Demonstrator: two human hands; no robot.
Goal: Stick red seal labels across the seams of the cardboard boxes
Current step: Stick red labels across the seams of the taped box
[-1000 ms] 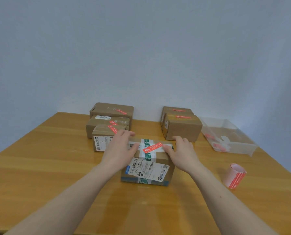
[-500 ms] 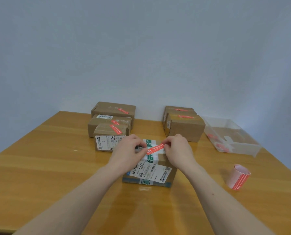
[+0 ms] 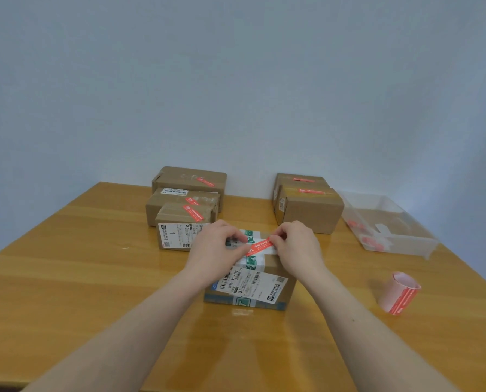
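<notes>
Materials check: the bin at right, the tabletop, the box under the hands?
Bin: clear plastic, see-through walls. Tabletop: glossy varnished wood or wood-look laminate, grain and reflections show. Front box: brown matte cardboard, taped, with paper shipping labels.

The left hand (image 3: pixel 213 247) covers the left end of the red seal label (image 3: pixel 260 246) and much of the front box (image 3: pixel 275 284) top, so whether its fingers press or pinch there cannot be told. Print on the shipping labels is too small to read. The desk (image 3: pixel 66 278) runs past the frame's edges.
</notes>
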